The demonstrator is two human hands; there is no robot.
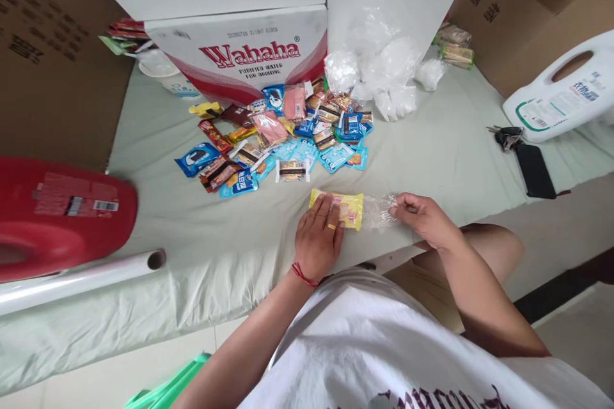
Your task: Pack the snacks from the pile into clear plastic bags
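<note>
My left hand (316,239), with a ring and a red string bracelet, lies flat with its fingers stretched over a yellow snack packet (352,209) on the pale green cloth. Clear plastic wrap (378,211) extends to the right from that packet; I cannot tell whether the packet lies inside it. At the wrap's far end, my right hand (422,214) pinches the clear plastic between thumb and fingers. Beyond the hands is a loose pile of wrapped snacks (292,169), with blue, brown, red, pink and clear wrappers.
A Wahaha carton (240,51) stands behind the pile, beside crumpled clear plastic bags (384,70). To the left are a red jug (71,217) and a white roll (81,281). A white detergent bottle (566,89), keys (506,137) and a black phone-like object (535,169) lie right.
</note>
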